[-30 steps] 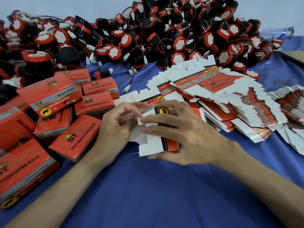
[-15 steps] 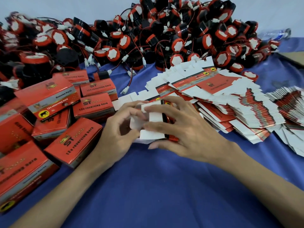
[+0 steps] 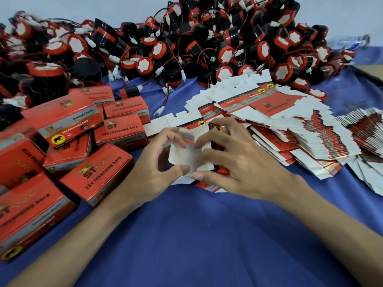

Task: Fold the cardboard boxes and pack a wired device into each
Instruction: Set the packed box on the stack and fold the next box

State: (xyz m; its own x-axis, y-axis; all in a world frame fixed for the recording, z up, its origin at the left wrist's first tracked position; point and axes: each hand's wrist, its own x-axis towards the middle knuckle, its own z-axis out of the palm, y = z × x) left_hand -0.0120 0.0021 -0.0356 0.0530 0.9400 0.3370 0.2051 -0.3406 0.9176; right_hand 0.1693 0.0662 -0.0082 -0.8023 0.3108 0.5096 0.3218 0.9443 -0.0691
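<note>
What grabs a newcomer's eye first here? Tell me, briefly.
The huge heap of red-and-black wired devices across the back. At centre, the left hand and right hand grip a half-folded box, with finished red boxes stacked to the left and flat blanks fanned out to the right.

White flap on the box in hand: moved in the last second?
Yes. The white flap of the box has folded up, away from the person, toward the stack of flat boxes, which stayed put.
</note>
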